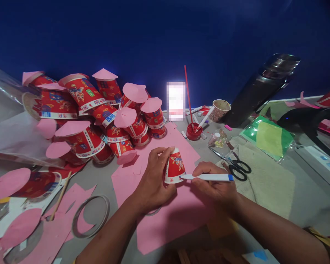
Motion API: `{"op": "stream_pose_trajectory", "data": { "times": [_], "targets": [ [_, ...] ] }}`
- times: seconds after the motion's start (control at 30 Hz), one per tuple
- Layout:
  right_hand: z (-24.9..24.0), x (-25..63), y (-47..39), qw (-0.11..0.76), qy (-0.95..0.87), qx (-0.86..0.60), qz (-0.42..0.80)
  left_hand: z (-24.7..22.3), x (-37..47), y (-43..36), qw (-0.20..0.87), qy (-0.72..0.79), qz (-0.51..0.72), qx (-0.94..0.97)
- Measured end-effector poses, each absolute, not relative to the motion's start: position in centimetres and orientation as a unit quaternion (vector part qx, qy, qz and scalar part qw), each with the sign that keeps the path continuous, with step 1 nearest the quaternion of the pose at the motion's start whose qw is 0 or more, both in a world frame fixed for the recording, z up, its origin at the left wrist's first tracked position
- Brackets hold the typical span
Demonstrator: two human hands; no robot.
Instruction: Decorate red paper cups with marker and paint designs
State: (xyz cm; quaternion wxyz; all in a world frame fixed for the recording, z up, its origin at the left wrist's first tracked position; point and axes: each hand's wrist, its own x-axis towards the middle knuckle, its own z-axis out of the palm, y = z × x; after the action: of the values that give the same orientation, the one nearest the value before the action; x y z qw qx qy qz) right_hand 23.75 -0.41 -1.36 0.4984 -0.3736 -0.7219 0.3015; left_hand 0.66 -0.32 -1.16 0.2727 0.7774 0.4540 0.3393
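A red printed paper cup [176, 165] with a white rim is upside down, tilted a little, above the pink paper [165, 231]. My left hand [156, 174] wraps round its left side, thumb near the rim and fingers by the base. In my right hand [217, 185] is a white marker pen [211, 177] with a blue end, held almost level. Its tip meets the cup near the white rim. Under my left wrist, part of a ring shows on the paper.
Red cups topped with pink paper cones [134, 92] are piled at the left. A tape roll [90, 216] lies before them. Scissors [238, 169], a red paint pot [194, 132] with a brush, a patterned cup [220, 110] and a black flask [253, 88] stand or lie at the right.
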Motion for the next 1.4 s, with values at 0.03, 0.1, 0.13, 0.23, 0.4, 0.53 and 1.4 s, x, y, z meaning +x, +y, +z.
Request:
{"op": "stream_pose_trajectory", "data": {
  "times": [0.03,0.1,0.13,0.23,0.4,0.53,1.4],
  "targets": [
    [-1.37,23.76,-0.43,0.493,-0.722,-0.378,0.303,-1.16,0.65,-0.33,0.272,0.453,0.340,0.778],
    [-1.34,23.81,-0.47,0.484,-0.721,-0.388,0.308,-1.17,0.64,-0.34,0.273,0.453,0.341,0.778],
    [-1.30,23.84,-0.50,0.482,-0.720,-0.392,0.309,-1.18,0.64,-0.34,0.274,0.453,0.341,0.777],
    [-1.17,23.88,-0.55,0.484,-0.717,-0.396,0.309,-1.18,0.65,-0.32,0.274,0.454,0.342,0.776],
    [-1.13,23.77,-0.52,0.489,-0.718,-0.380,0.317,-1.21,0.64,-0.26,0.269,0.449,0.341,0.781],
    [-1.05,23.76,-0.52,0.488,-0.720,-0.376,0.321,-1.25,0.66,-0.22,0.262,0.448,0.343,0.783],
    [-0.99,23.84,-0.43,0.486,-0.717,-0.364,0.343,-0.89,0.85,-0.38,0.257,0.459,0.331,0.784]
  ]
}}
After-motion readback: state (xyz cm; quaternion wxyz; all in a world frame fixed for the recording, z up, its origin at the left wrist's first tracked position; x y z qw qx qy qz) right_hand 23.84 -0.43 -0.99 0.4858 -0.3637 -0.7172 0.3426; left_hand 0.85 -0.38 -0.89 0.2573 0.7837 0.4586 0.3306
